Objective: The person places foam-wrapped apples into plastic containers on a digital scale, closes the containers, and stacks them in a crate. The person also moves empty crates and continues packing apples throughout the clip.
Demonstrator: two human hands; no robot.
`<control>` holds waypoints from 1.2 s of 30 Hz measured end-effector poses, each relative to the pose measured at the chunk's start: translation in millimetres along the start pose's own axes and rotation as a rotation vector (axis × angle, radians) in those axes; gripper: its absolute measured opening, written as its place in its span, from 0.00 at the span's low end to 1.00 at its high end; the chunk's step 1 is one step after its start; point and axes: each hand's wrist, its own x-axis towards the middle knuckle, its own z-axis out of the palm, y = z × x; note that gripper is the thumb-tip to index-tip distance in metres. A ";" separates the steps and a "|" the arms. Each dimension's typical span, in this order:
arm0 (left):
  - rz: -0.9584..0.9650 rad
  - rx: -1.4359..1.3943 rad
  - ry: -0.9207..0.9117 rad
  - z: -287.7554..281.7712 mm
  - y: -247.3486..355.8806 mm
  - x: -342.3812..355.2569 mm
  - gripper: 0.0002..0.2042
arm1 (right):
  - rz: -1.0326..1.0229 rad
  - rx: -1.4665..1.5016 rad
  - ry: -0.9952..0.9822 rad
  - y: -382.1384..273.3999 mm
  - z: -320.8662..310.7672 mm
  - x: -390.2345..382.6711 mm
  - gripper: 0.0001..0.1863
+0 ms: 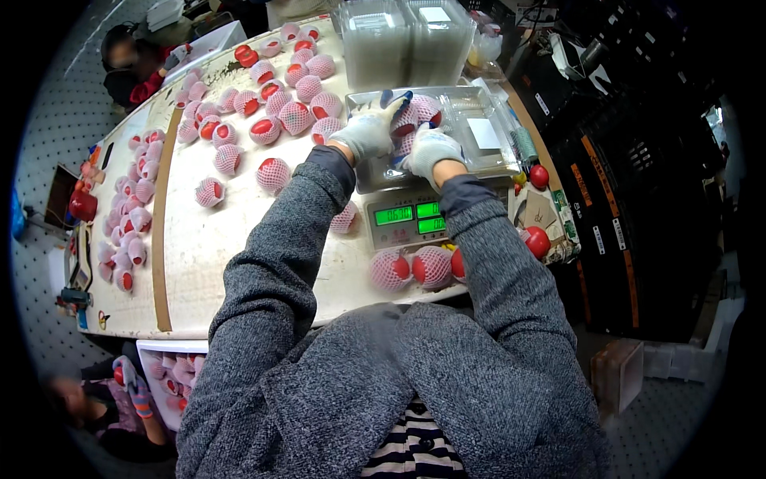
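- At the far left, a co-worker [137, 80] is beside a white bin [221, 40]; at the near left, another person's gloved hand [140, 395] holds a red fruit [119, 375] next to a white crate [144, 347] of netted fruit.
- On the left of the white table [215, 263], a cluster of pink-netted fruit [136, 253] lies left of a brown strip [161, 263].
- Right of the strip, more netted fruits [295, 118] lie scattered, mostly toward the far side.
- The left hand [372, 130], in a white glove with blue fingertips, reaches over a clear container [456, 102], fingers spread against the netted fruit inside [426, 108]; I cannot tell whether it grasps one.
- Beneath the container's near side stands a scale [387, 237] with a lit green display; nearer lies a row of netted fruit [432, 267].
- Beyond the container rise two stacks of clear containers [375, 52].
- The right hand [431, 150], similarly gloved, is curled beside the fruit; its fingertips are hidden, so its grip is unclear.
- Farther right are bare red fruits [539, 176] and black crates [630, 231].
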 end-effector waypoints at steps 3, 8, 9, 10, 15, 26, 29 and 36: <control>0.045 -0.044 0.086 0.2 -8.1 -0.9 0.43 | 0.011 0.040 0.044 1.5 5.5 6.3 0.46; 0.073 -0.248 0.297 -2.4 -10.8 -5.9 0.39 | -0.066 0.650 0.267 37.9 1.0 2.4 0.48; 0.045 -0.212 0.308 -0.7 -7.7 -7.3 0.39 | -0.027 0.851 0.389 42.0 0.6 -0.6 0.48; 0.057 -0.231 0.330 1.2 -4.2 -8.5 0.39 | -0.110 1.266 0.439 43.0 1.6 -4.4 0.48; 0.030 -0.079 0.108 0.8 1.9 -14.3 0.46 | 0.034 -0.022 0.183 47.0 -2.1 -27.0 0.49; 0.304 -0.035 -0.132 -15.1 14.5 -31.2 0.15 | 0.163 1.063 0.248 163.4 20.9 -32.7 0.19; 0.183 -0.624 -0.069 -14.5 -0.3 -18.4 0.11 | 0.076 0.994 0.563 143.7 13.8 -28.3 0.35; -0.393 -1.157 0.343 9.9 -74.2 28.8 0.11 | -0.412 1.514 0.387 122.2 25.1 -45.8 0.26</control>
